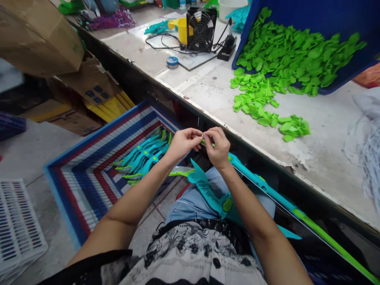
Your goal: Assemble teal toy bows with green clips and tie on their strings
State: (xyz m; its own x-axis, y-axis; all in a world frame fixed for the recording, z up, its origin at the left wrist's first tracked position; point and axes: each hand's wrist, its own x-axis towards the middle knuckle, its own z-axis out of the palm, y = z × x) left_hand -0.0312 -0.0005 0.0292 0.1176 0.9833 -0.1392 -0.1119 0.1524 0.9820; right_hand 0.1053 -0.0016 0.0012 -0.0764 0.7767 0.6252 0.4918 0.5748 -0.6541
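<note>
A teal-and-green plastic toy bow (249, 171) lies across my lap, one limb stretching to the lower right with a thin white string (282, 204) beside it. The other end of that limb is at my fingers, where a bit of green tip shows. My left hand (186, 143) is closed, thumb and fingertips pinched together at this tip. Just right of it, my right hand (217, 147) pinches too, its fingertips meeting the left ones. A small pale bit, seemingly string, shows between them; most of it is hidden by the fingers.
A striped woven container (77, 174) at left holds several teal-and-green bows (145, 154). On the bench (202, 91), loose green plastic pieces (258, 99) spill from a blue bin (246, 47). A small black fan (202, 29), a round tin (172, 62) and white strings (371, 158) lie there too.
</note>
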